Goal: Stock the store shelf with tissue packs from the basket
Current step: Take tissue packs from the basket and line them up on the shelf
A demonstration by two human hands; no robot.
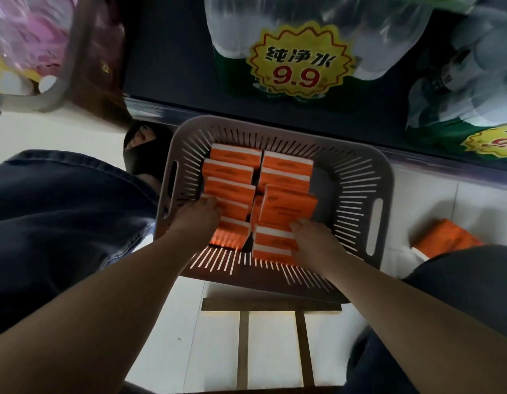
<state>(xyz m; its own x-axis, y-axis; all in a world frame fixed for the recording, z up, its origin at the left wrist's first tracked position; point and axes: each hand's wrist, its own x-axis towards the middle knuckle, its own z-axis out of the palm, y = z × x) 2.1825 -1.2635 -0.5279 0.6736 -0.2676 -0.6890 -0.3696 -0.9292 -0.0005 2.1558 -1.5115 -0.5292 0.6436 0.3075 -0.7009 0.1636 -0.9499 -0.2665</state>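
The right hand [312, 237] grips the near edge of a tilted orange tissue pack [288, 204], raised above its row at frame centre. The left hand [198, 220] curls its fingers down into the left row of packs [229, 177]; whether it grips one I cannot tell. Both rows sit in the grey slotted basket [360, 163], just below the dark shelf [167, 52].

A grey slotted basket [386, 177] with handle slots in its side walls sits just in front of the dark bottom shelf [167, 52], holding orange tissue packs [232, 169] with white top strips, stood on edge in two rows side by side. One raised pack [289, 206] lies tilted above the right row, its near edge touching the right hand [312, 237], while the left hand [201, 220] curls its fingers over the near packs of the left row. Another orange pack, the stray pack [445, 237], lies on the pale floor to the right of the basket, apart from it.
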